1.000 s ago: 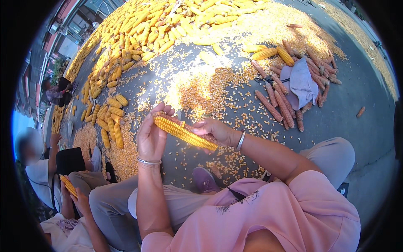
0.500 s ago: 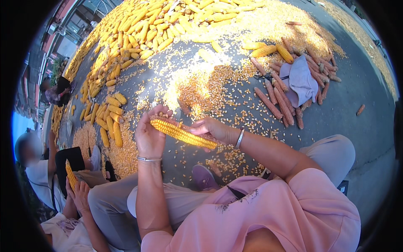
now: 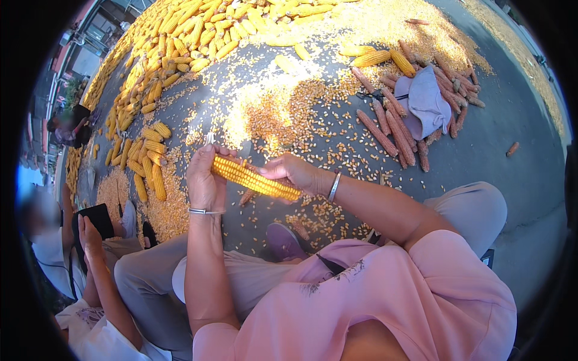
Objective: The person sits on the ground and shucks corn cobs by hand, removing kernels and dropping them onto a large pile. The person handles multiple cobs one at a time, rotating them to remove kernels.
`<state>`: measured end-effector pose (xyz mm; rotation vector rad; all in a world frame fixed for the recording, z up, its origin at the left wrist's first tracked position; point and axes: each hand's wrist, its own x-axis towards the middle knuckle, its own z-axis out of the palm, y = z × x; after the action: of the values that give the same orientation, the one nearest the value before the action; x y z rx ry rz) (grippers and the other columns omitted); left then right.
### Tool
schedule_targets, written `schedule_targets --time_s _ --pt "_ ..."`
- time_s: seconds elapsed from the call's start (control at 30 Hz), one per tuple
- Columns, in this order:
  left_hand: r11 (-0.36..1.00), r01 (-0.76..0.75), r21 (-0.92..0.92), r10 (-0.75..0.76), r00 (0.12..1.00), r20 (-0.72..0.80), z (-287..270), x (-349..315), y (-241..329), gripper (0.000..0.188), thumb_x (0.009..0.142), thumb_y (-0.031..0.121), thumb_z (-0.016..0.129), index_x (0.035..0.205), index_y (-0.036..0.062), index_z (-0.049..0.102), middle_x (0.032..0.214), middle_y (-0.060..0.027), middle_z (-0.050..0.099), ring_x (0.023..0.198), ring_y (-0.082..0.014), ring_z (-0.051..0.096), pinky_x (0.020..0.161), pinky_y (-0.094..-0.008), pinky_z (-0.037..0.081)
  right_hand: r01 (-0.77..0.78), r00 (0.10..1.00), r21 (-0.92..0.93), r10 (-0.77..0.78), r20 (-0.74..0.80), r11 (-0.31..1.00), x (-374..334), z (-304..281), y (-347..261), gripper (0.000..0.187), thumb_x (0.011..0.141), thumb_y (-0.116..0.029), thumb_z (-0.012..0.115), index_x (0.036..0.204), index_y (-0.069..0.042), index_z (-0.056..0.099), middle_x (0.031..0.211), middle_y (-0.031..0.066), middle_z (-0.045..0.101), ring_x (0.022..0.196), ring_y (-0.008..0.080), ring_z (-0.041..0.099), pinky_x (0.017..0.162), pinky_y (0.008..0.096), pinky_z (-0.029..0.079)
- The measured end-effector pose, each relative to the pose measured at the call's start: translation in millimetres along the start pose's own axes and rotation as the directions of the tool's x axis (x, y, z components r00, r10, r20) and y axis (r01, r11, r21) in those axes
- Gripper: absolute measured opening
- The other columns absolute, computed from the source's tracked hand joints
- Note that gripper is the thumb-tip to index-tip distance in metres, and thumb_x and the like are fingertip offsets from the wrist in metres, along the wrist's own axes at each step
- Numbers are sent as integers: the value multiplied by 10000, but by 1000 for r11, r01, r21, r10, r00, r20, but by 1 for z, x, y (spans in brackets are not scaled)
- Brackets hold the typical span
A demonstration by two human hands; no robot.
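Between my two hands is a partly shelled corn cob, its near side still covered in yellow kernels and its upper side bare and reddish. My left hand is closed round the cob's left end. Toward the other end, my right hand grips it with the thumb laid on the bare strip; its lower fingers are partly hidden behind the cob. Loose kernels are scattered on the grey ground just beyond and below my hands.
A large pile of yellow corn cobs lies far left, a smaller heap nearer. At right, bare reddish cobs lie under a pale lavender hat. Other people sit at left, one with a raised hand. My shoe is below the cob.
My hands and the cob have shifted slightly left, and my left fingers have folded down over its end. The neighbour's hand no longer shows the yellow cob seen before.
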<state>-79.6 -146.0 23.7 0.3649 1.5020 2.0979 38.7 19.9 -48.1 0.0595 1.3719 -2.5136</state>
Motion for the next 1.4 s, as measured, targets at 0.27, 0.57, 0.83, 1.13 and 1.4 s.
schedule_targets --time_s 0.27,0.57,0.83,1.13,1.4 --pt "990 136 -22 -138 983 -117 -21 6 -18 280 1040 282 486 997 16 563 960 -116 641 941 -262 663 849 -411 563 29 997 -350 -51 -52 936 2 7 -12 499 976 -455 558 1007 33 655 745 96 659 529 154 617 504 278 491" --pt "985 154 -81 -160 985 -64 11 -4 -36 249 1020 212 546 1084 -20 610 1071 -125 645 1026 -234 634 899 -374 542 286 905 -633 -419 -68 719 17 15 2 504 1000 -424 548 1122 61 610 908 168 707 737 249 738 657 322 563" --pt "940 308 148 -303 951 -57 22 -10 -29 364 1047 343 447 1097 18 604 1031 -109 649 901 -196 659 733 -335 576 262 854 -778 -513 -89 571 15 10 4 436 1062 -371 371 1032 -10 613 875 171 721 743 302 723 629 412 569" --pt "898 251 360 -268 963 -3 24 -20 -22 433 1051 438 393 1076 32 541 763 -80 612 480 -110 561 388 -219 440 284 706 -879 -703 -79 383 13 4 -3 542 1033 -451 430 822 6 630 668 218 592 609 342 608 603 424 465" --pt "885 268 381 -286 958 -12 27 -19 -27 444 1056 432 367 1062 19 532 654 -100 592 433 -137 555 379 -235 458 135 865 -863 -482 -137 486 12 6 -9 564 1031 -457 416 759 0 605 629 210 572 594 336 592 598 408 460"
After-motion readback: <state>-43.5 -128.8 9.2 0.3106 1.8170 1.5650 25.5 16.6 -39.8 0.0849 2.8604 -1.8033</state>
